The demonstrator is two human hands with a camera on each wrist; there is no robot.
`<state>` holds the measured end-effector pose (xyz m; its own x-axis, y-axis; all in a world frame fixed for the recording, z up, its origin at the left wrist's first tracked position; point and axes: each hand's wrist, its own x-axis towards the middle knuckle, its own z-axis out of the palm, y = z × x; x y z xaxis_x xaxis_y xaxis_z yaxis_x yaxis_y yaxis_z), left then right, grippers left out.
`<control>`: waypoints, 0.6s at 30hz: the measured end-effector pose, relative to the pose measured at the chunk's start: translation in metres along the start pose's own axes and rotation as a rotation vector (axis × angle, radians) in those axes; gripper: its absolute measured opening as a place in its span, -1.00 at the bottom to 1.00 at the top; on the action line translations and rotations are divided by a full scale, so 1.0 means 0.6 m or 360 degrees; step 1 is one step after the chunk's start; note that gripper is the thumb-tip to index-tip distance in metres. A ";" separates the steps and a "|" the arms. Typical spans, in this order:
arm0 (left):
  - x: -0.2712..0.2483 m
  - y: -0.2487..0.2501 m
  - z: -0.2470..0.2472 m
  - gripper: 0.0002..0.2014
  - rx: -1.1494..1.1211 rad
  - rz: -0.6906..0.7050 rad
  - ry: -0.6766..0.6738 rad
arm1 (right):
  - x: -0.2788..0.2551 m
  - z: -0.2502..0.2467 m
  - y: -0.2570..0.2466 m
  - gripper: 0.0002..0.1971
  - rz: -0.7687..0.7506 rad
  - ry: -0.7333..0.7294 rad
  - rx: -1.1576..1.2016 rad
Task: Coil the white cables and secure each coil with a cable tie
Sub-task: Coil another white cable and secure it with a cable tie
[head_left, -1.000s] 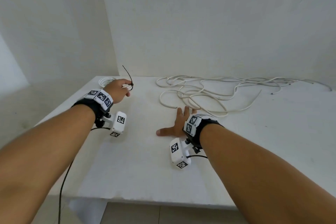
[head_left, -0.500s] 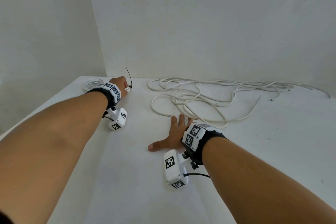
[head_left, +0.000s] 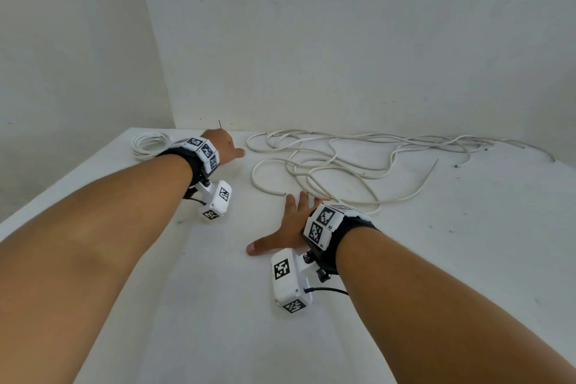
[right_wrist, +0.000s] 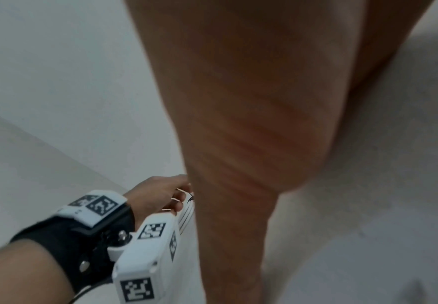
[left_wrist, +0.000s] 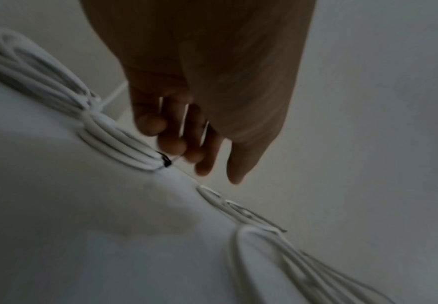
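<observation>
A coiled white cable (head_left: 149,146) lies at the far left of the white table (head_left: 202,321), bound by a black cable tie (left_wrist: 166,162). The tie's tail (head_left: 220,125) sticks up behind my left hand (head_left: 226,146). In the left wrist view that hand's fingers (left_wrist: 202,166) hang relaxed just above the tied coil (left_wrist: 114,139) and hold nothing. Loose white cables (head_left: 330,165) sprawl across the far middle and right. My right hand (head_left: 290,224) lies flat on the table with fingers spread, its fingertips at the nearest loop. In the right wrist view only its palm (right_wrist: 238,133) shows.
Walls meet in a corner behind the table (head_left: 174,121), close to the coil. The loose cables' ends (head_left: 456,166) trail toward the far right. The table's left edge runs diagonally past my left forearm (head_left: 93,227).
My left hand carried the tied coil to the far left, set it on the table and let go. My right hand stayed flat on the table.
</observation>
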<state>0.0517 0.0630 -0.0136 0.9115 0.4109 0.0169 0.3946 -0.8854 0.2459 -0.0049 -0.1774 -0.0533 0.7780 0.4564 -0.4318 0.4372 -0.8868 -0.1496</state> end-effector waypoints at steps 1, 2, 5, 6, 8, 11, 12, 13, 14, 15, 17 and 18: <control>-0.005 0.016 0.006 -0.52 -0.0018 -0.0038 -0.0128 | -0.001 0.001 0.000 0.47 -0.0001 0.0000 0.0000; -0.010 0.028 0.013 -0.48 -0.0055 -0.0070 -0.0233 | -0.002 0.002 -0.001 0.46 -0.0003 0.0002 0.0001; -0.014 0.045 0.028 -0.52 -0.0044 -0.0086 -0.0354 | -0.002 0.005 -0.002 0.46 0.0005 0.0014 0.0013; -0.016 0.047 0.030 -0.59 -0.0015 -0.0088 -0.0355 | -0.001 0.005 -0.001 0.47 0.0006 0.0016 0.0010; -0.023 0.051 0.032 -0.72 -0.0069 -0.0109 -0.0324 | 0.002 0.004 0.000 0.48 0.0000 0.0024 -0.0006; -0.034 0.054 0.029 -0.83 -0.0545 -0.0173 -0.0202 | 0.008 0.005 0.003 0.50 -0.0005 0.0038 -0.0025; -0.036 0.054 0.026 -0.83 -0.0790 -0.0229 -0.0154 | 0.008 0.005 0.003 0.51 -0.0007 0.0046 -0.0025; -0.043 0.056 0.021 -0.84 -0.1021 -0.0281 -0.0101 | 0.008 0.006 0.004 0.51 -0.0009 0.0053 -0.0015; -0.050 0.057 0.016 -0.88 -0.1191 -0.0320 -0.0037 | 0.009 0.007 0.005 0.51 -0.0015 0.0055 0.0002; -0.054 0.056 0.010 -0.91 -0.1314 -0.0326 0.0038 | 0.008 0.007 0.005 0.51 -0.0018 0.0061 0.0018; -0.063 0.054 0.001 -0.91 -0.1563 -0.0276 0.0111 | 0.009 0.007 0.006 0.50 -0.0020 0.0083 0.0019; -0.068 0.054 -0.004 -0.91 -0.1741 -0.0249 0.0110 | 0.009 0.007 0.006 0.51 -0.0019 0.0094 0.0015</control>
<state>0.0270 0.0184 -0.0038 0.8385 0.5432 -0.0435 0.1585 -0.1667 0.9732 -0.0010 -0.1782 -0.0599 0.7983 0.4699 -0.3767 0.4423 -0.8820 -0.1628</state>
